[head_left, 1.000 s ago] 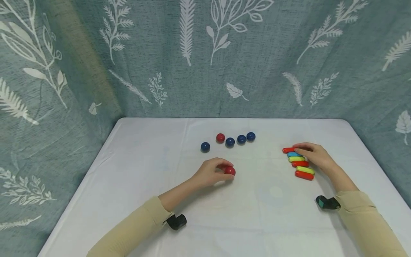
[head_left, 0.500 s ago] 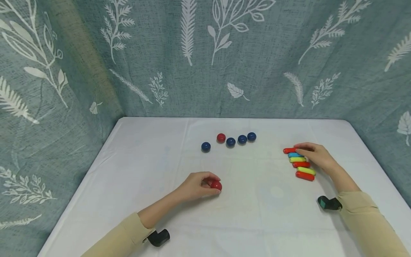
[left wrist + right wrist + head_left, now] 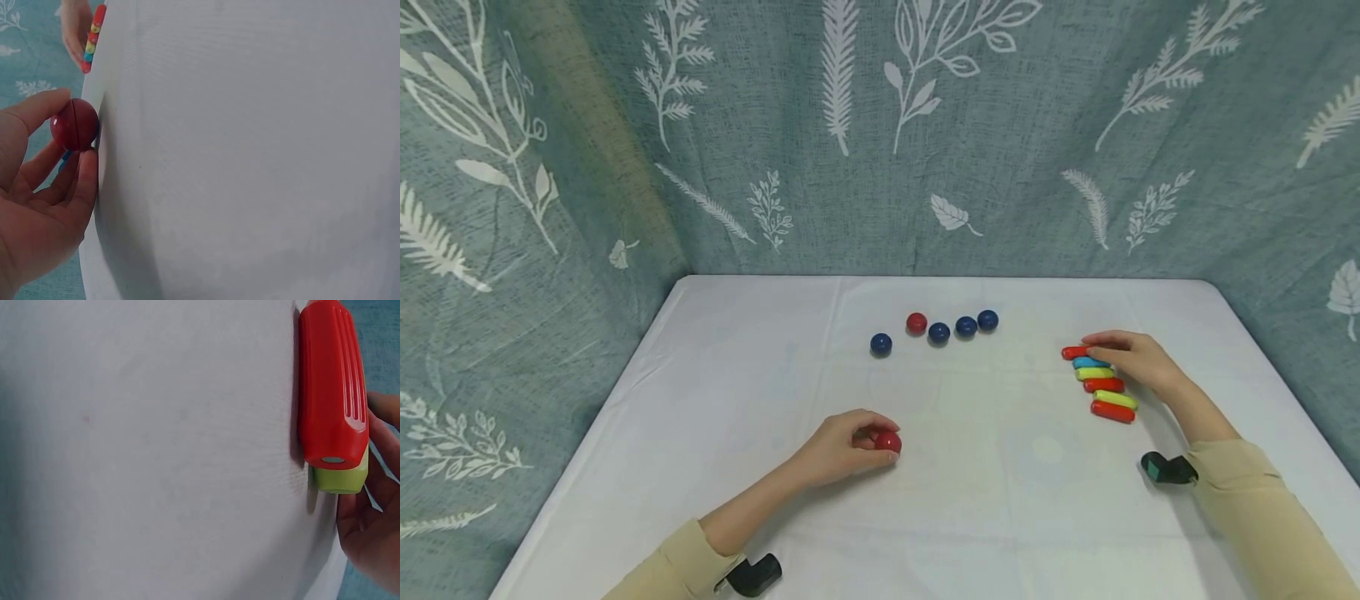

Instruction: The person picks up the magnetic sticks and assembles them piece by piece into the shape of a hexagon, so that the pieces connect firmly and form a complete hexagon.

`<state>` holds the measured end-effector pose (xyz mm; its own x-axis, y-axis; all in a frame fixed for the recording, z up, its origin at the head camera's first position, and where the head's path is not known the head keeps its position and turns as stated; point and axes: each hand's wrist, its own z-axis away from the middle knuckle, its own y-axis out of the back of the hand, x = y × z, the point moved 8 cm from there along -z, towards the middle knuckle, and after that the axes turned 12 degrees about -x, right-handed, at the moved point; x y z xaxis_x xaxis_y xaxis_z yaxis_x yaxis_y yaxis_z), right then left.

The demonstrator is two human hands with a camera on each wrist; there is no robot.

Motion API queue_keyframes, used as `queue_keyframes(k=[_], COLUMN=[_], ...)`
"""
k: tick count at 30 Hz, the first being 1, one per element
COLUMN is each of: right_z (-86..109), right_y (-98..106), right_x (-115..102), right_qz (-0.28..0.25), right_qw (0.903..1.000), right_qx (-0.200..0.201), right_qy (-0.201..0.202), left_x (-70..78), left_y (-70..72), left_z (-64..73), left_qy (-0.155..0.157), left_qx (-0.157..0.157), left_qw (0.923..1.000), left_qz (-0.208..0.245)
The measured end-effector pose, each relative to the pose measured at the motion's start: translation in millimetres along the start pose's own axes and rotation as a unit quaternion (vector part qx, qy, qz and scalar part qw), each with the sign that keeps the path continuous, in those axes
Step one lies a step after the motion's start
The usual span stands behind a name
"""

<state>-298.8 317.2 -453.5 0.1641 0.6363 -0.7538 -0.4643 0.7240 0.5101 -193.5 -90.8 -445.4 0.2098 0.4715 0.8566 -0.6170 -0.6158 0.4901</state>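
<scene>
A person's left hand (image 3: 846,447) pinches a glossy red ball (image 3: 888,442) between thumb and fingers, near-left on a white cloth-covered table (image 3: 715,350). At right, the right hand (image 3: 1131,360) pinches the farthest red plastic-looking rod (image 3: 1075,353) of six in a row. Four glossy dark-blue balls (image 3: 939,333) and another red ball (image 3: 916,323) lie far-centre.

Head view: left hand (image 3: 850,446) covers part of red ball (image 3: 889,443); sleeves (image 3: 1262,508) run off frame — left at bottom, right at bottom right corner. Right end of far red stick (image 3: 1073,353) hidden by right hand (image 3: 1127,360). Left wrist view: left hand cut by left edge, right hand by top; blue bit (image 3: 65,159) behind left hand mostly hidden — too little to name. Right wrist view: near red stick (image 3: 331,387) cut by top edge, hides most of green stick (image 3: 342,481).
</scene>
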Motion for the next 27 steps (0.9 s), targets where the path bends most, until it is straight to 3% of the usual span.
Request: queue_keyframes(k=[14, 27], right_z=[-6.5, -12.9], right_y=[1, -3], right_x=[-4, -17], right_qz=[0.033, 0.069], right_qw=[0.9991, 0.9975], right_qx=[-0.013, 0.01], right_qy=[-0.024, -0.002], left_x=[-1.0, -2.7], left_y=[-0.9, -1.8], left_z=[1.4, 0.5], left_qy=[-0.004, -0.01], left_qx=[0.0, 0.012], left_qw=[0.9998, 0.9997], left_qz=[0.018, 0.017])
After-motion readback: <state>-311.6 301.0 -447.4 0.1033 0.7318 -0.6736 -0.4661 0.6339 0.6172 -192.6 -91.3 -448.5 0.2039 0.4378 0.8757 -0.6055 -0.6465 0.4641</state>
